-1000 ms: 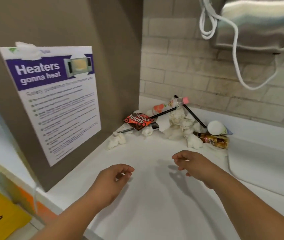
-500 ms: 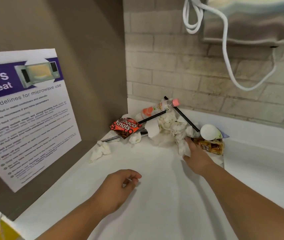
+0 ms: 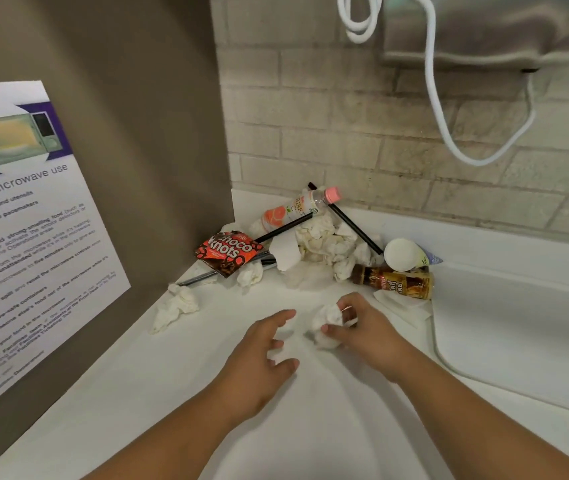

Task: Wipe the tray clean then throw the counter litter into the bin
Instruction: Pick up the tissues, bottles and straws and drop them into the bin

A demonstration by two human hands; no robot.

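Single head-worn wide-angle view, forward and down, close above the counter (image 3: 310,427), facing the brick wall (image 3: 345,133)

White counter (image 3: 328,427), red-and-brown snack packet (image 3: 229,252) (white lettering), pink-capped bottle (image 3: 293,211)

Beige brick wall (image 3: 362,133) behind; brown panel (image 3: 130,116) left (microwave notice (image 3: 30,237) taped on); white cable (image 3: 438,109) hanging.

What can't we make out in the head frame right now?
Bin: outside the head view.
Poster: left side cut by the frame edge, fine print blurred.
Brown bottle: label too small to read.
Crumpled tissue: partly covered by the right hand gripping it.
Steel box: blurred, cut by the top edge.
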